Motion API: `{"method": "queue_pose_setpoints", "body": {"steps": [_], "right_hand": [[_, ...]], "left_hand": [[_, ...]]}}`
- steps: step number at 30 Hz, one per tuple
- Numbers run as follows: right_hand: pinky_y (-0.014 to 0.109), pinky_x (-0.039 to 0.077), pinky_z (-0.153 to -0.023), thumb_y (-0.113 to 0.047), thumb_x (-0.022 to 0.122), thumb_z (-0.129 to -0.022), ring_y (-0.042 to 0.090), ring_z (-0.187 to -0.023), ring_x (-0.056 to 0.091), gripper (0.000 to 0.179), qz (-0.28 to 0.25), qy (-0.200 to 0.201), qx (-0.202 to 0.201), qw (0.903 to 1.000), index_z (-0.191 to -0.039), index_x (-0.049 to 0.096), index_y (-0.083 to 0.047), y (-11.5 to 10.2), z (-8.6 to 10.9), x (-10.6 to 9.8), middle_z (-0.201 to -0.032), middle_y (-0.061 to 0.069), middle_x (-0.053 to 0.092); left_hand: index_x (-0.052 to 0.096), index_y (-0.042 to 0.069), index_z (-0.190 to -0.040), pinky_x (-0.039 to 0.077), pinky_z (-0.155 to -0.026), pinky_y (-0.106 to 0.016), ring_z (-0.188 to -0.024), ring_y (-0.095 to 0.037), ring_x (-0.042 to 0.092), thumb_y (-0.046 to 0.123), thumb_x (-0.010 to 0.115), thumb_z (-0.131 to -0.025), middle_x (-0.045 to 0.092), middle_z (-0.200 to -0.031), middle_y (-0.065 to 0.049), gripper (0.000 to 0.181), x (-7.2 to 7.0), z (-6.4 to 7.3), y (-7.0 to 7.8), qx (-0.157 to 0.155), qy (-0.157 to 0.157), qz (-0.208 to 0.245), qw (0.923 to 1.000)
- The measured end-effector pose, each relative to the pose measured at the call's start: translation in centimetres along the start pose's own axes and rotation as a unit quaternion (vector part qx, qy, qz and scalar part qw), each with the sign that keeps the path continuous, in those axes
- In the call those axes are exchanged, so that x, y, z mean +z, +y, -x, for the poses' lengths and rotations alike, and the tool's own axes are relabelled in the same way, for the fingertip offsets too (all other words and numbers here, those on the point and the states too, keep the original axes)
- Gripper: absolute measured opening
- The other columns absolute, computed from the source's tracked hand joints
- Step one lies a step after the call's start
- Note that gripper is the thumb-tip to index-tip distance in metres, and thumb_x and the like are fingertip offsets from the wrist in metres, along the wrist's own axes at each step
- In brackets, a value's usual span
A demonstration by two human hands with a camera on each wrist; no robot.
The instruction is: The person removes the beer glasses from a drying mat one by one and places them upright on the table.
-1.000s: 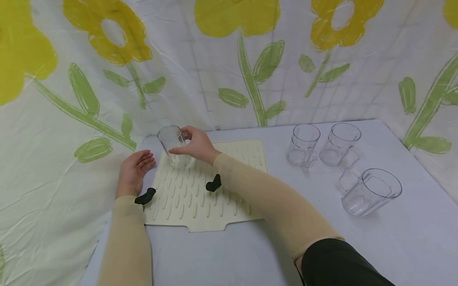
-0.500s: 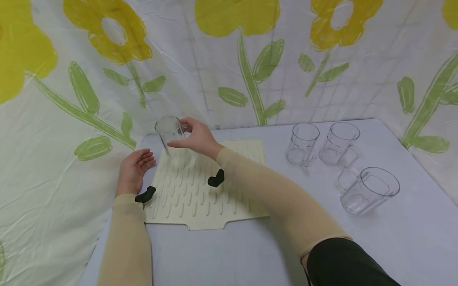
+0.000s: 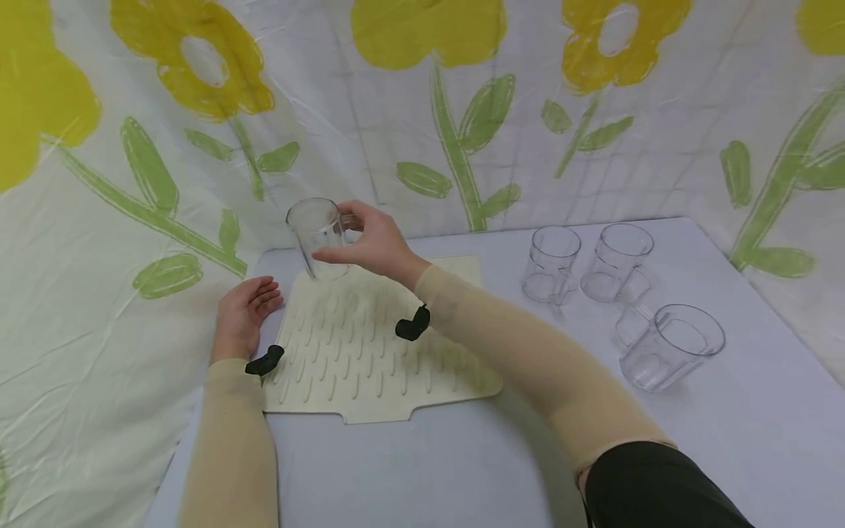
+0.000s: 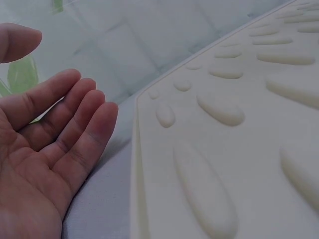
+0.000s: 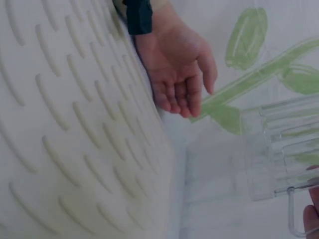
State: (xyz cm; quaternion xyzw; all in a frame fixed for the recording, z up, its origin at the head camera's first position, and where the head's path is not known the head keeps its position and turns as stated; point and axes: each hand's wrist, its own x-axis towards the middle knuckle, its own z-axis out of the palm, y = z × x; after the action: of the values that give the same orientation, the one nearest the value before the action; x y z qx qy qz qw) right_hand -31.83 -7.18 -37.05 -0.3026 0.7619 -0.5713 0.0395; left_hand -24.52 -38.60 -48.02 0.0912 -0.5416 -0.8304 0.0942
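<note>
A clear glass mug (image 3: 315,236) is held by my right hand (image 3: 379,246), thumb on its near side and fingers at the handle. In the right wrist view the mug (image 5: 279,149) hangs in the air, apart from the cream drying mat (image 3: 370,352), with only fingertips of that hand showing at the edge. My left hand (image 3: 242,315) rests beside the mat's left edge, palm turned up and fingers loosely bent. Nothing lies in it, as the left wrist view of the hand (image 4: 55,144) shows.
Three more clear mugs stand on the white table: one mug (image 3: 551,264) and another mug (image 3: 617,262) at the back right, and a nearer mug (image 3: 672,348). A white curtain (image 3: 370,132) with yellow flowers hangs behind the table.
My right hand has raised the mug up off the drying mat, where it stood near the far left corner. The left hand has stayed in place.
</note>
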Motion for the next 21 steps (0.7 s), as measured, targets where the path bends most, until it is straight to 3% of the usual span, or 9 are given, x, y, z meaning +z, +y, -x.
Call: {"method": "queue_pose_setpoints", "body": {"steps": [4,10,21], "right_hand": [[0.037,0.058,-0.113,-0.045,0.099,-0.084,0.009,-0.134,0.066,0.067,0.005,0.011,-0.017,0.9998,-0.14,0.067,-0.026,-0.9,0.9,-1.3,-0.133,-0.011,0.071],[0.032,0.058,-0.11,-0.046,0.099,-0.083,0.009,-0.133,0.066,0.068,0.018,0.023,-0.032,0.9991,-0.14,0.068,-0.027,-1.9,2.9,-3.1,-0.133,-0.013,0.071],[0.033,0.059,-0.111,-0.043,0.1,-0.082,0.01,-0.132,0.068,0.066,0.015,0.041,-0.071,0.9966,-0.139,0.069,-0.026,-4.2,6.7,-6.1,-0.131,-0.013,0.071]], "left_hand": [[0.075,-0.005,-0.124,0.068,-0.094,-0.031,-0.102,-0.023,0.078,0.015,0.065,-0.113,0.08,-0.108,-0.009,0.025,0.0,0.1,0.1,-0.004,0.001,0.004,1.0],[0.076,-0.002,-0.122,0.068,-0.096,-0.031,-0.103,-0.023,0.078,0.017,0.067,-0.113,0.08,-0.109,-0.009,0.024,0.2,0.1,-0.2,-0.006,0.002,0.0,1.0],[0.073,-0.003,-0.128,0.068,-0.095,-0.029,-0.105,-0.021,0.078,0.018,0.064,-0.114,0.079,-0.111,-0.007,0.026,-0.1,0.2,0.0,0.003,-0.004,-0.018,0.9998]]}}
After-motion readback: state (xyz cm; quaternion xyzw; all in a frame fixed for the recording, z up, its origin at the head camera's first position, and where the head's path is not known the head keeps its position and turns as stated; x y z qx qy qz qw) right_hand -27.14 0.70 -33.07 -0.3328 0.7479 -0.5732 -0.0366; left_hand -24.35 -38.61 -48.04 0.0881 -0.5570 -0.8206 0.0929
